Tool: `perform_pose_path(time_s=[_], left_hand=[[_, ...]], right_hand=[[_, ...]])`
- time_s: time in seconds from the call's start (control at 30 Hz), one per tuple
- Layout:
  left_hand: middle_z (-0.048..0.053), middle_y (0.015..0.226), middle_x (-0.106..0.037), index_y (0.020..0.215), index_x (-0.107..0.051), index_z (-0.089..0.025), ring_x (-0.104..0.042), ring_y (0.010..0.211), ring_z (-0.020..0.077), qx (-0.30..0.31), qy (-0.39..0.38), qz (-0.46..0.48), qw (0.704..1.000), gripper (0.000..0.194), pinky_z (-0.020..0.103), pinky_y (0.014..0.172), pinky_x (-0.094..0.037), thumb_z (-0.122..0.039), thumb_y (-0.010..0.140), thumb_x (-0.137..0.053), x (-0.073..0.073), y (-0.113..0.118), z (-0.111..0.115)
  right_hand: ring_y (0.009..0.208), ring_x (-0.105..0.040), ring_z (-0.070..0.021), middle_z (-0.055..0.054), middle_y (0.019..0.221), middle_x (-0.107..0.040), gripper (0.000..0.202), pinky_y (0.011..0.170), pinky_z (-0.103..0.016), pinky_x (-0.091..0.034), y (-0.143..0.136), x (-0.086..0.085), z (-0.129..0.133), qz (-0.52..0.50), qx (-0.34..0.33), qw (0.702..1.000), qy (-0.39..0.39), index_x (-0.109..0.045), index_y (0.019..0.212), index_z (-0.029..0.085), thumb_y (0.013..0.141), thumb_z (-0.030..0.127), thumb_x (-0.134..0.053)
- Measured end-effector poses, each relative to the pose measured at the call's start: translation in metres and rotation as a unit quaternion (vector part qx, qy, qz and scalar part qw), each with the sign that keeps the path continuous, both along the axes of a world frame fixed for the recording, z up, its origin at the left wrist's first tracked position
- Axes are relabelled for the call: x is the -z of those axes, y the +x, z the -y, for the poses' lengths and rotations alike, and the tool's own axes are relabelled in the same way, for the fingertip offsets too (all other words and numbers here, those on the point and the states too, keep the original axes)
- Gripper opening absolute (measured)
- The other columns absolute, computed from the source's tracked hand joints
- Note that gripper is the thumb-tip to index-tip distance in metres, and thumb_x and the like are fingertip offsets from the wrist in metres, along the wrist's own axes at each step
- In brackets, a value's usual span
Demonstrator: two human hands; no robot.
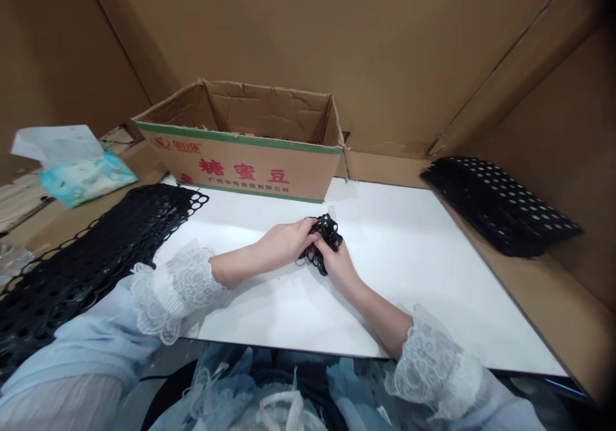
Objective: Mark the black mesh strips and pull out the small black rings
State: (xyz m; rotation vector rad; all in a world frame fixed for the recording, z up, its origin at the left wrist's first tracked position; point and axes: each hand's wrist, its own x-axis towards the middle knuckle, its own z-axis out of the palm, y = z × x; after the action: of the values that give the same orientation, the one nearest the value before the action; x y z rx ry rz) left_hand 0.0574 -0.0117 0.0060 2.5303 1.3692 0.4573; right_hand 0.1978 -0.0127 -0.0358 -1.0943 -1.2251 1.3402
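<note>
Over the middle of the white board [385, 219], both hands meet around a small bunch of black rings [326, 227], some of which hang below the fingers. My left hand [287, 245] grips the bunch from the left, thumb on top. From the right, my right hand [339, 265] closes on the same bunch, its thumb pressed against it. The fingers underneath are mostly hidden. To the left lies a pile of black sheets with round holes [101, 251], edged with linked rings, partly under the left sleeve.
An open cardboard box [240, 165] with green edging stands behind the hands; its contents are mostly hidden. A tissue pack [86, 174] sits at the left. On the right lies a stack of black perforated sheets [500, 206]. Cardboard walls [385, 52] enclose the back and sides.
</note>
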Motion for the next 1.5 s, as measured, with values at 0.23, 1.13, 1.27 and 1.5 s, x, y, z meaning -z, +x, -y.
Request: perform_pose_path(time_s=[0.23, 1.13, 1.27, 1.5], left_hand=[[0.005, 0.073, -0.062, 0.099, -0.043, -0.015, -0.057, 0.064, 0.0171, -0.035, -0.074, 0.101, 0.991, 0.025, 0.028, 0.06, -0.044, -0.022, 0.089, -0.022, 0.002, 0.0, -0.008], [0.002, 0.068, -0.053, 0.094, -0.036, -0.019, -0.05, 0.055, 0.0144, -0.038, -0.105, 0.135, 0.984, 0.016, 0.023, 0.05, -0.035, -0.028, 0.088, -0.024, 0.004, 0.0, 0.007], [0.0, 0.067, -0.053, 0.088, -0.039, -0.018, -0.051, 0.06, 0.0139, -0.07, -0.105, 0.209, 0.97, 0.016, 0.024, 0.055, -0.037, -0.027, 0.088, -0.026, 0.008, 0.006, 0.01], [-0.002, 0.058, -0.05, 0.075, -0.047, -0.015, -0.048, 0.051, 0.0083, -0.159, -0.036, 0.307, 0.937, 0.025, 0.021, 0.051, -0.037, -0.025, 0.089, -0.029, 0.004, -0.016, -0.023]], right_hand=[[0.054, -0.049, -0.0107, 0.003, 0.061, -0.053, 0.023, 0.057, -0.027, -0.043, -0.005, -0.003, 0.003, -0.019, -0.046, 0.999, -0.007, -0.051, 0.088, 0.021, 0.072, 0.036, -0.056], [0.065, -0.051, -0.0133, 0.0, 0.067, -0.053, 0.021, 0.063, -0.027, -0.044, 0.002, -0.014, 0.014, 0.079, -0.035, 0.994, 0.065, -0.055, 0.081, 0.019, 0.073, 0.039, -0.055], [0.056, -0.048, -0.0117, 0.001, 0.058, -0.05, 0.025, 0.055, -0.026, -0.041, -0.001, -0.016, 0.011, 0.113, -0.004, 0.993, 0.046, -0.055, 0.07, 0.018, 0.074, 0.043, -0.053], [0.055, -0.049, -0.0121, 0.001, 0.059, -0.052, 0.03, 0.053, -0.026, -0.042, -0.001, -0.014, 0.012, 0.044, 0.026, 0.998, -0.041, -0.05, 0.066, 0.019, 0.071, 0.048, -0.054]])
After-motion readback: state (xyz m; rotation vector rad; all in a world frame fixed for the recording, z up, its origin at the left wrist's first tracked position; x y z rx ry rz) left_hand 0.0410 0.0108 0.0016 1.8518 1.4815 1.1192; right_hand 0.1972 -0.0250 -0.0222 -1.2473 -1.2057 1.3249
